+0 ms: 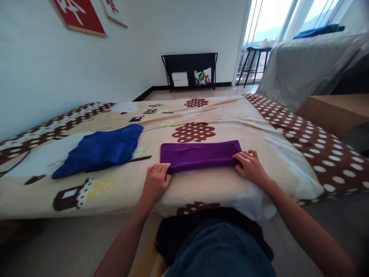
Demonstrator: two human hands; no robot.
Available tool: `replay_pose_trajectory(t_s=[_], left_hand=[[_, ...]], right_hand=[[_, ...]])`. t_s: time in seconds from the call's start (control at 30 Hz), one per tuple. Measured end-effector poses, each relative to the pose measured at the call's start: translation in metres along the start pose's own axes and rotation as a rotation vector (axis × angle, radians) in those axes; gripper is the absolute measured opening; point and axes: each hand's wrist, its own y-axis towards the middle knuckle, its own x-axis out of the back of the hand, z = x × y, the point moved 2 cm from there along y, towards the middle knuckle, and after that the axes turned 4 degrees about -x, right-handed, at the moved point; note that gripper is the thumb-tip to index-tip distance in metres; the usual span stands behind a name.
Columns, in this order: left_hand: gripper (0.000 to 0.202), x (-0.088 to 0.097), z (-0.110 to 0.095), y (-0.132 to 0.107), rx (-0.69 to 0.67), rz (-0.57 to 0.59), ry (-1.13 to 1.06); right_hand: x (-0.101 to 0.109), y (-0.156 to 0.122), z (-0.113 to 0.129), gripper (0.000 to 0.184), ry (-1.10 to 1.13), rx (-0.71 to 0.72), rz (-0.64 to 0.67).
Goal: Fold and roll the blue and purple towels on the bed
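Folding or rolling the near edge of a flat, rectangular purple cloth (200, 154) looks like the step in hand here, since a thicker band runs along its near side between both hands. Going left to right, with the purple cloth as the landmark: well off to its left there's a rumpled, deep-blue cloth (105, 148) lying loose, nobody touching it. Then comes the left hand (156, 181), right at the near left corner of the purple cloth, fingers curled in close with the thumb, basically a narrow pinch on that band. The purple cloth itself lies lengthwise on a cream, printed plush blanket (196, 188), with a brown, white-dotted flower print (194, 132) just beyond its far edge. At its near right corner sits the right hand (251, 167), fingers bent over the edge and gap pretty much gone, so I'd call that a pinch too. Can't tell how much fabric is tucked under the fingertips on either side. My guess is the next move calls for both hands turning the band away from the body together, evenly, or the strip goes crooked.
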Motion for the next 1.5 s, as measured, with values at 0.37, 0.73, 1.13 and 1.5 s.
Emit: replay_pose_trajectory(t_s=[0.37,0.73,1.13,1.5], left_hand=[[0.029,0.020,-0.002,-0.011,-0.025,0.193,0.054],[0.058,-0.001,-0.116,0.012,-0.168,0.050,-0.096],[0.055,-0.001,-0.033,-0.047,0.068,-0.091,0.068],[0.025,0.007,-0.017,0.006,0.108,-0.011,0.079]], right_hand=[[0.023,-0.011,-0.002,0.031,0.191,0.059,0.209],[-0.008,-0.013,0.104,0.071,0.099,0.256,0.110],[-0.001,-0.047,0.034,0.050,0.004,0.016,-0.077],[-0.001,0.030,0.039,0.016,-0.143,-0.074,0.103]])
